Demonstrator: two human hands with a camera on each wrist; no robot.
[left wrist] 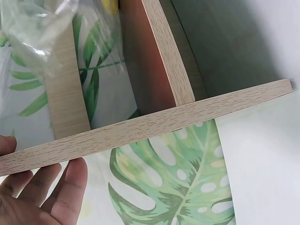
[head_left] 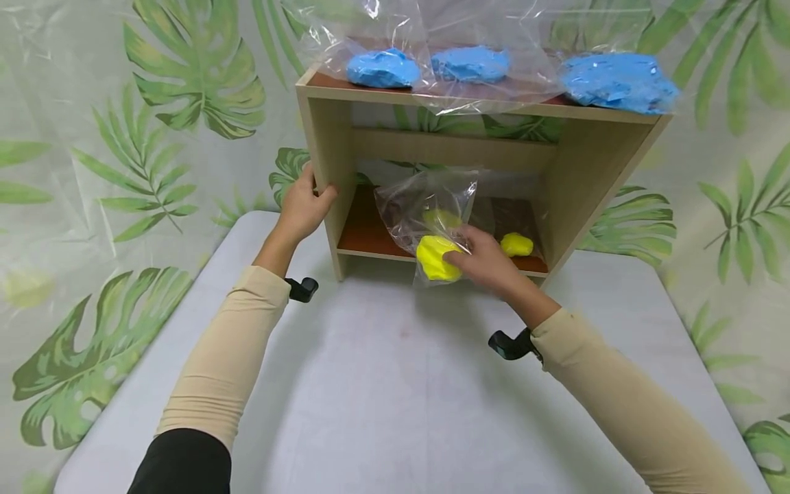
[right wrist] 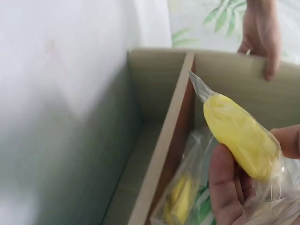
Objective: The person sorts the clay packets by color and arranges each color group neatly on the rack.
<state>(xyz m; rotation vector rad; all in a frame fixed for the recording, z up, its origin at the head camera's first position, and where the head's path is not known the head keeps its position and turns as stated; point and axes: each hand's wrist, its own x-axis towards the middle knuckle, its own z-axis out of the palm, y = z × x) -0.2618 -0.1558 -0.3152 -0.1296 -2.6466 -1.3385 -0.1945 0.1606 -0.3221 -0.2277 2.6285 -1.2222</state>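
Observation:
My right hand (head_left: 484,261) pinches a clear plastic bag with a yellow lump of clay (head_left: 437,259) at the front of the small wooden shelf (head_left: 426,101). In the right wrist view, thumb and fingers lie on either side of the bagged yellow clay (right wrist: 241,136). My left hand (head_left: 305,209) grips the shelf's left side panel (head_left: 322,158); the left wrist view has the fingers (left wrist: 70,187) along the panel's outer face and the thumb over its edge. Another yellow lump (head_left: 516,244) rests on the reddish-brown lower board (head_left: 370,230), right of the held bag.
Blue clay lumps (head_left: 382,68) in clear bags lie along the top board, the right one (head_left: 620,82) being widest. The shelf stands at the back of a table with a white cover (head_left: 382,384). A leaf-patterned sheet (head_left: 148,158) hangs behind.

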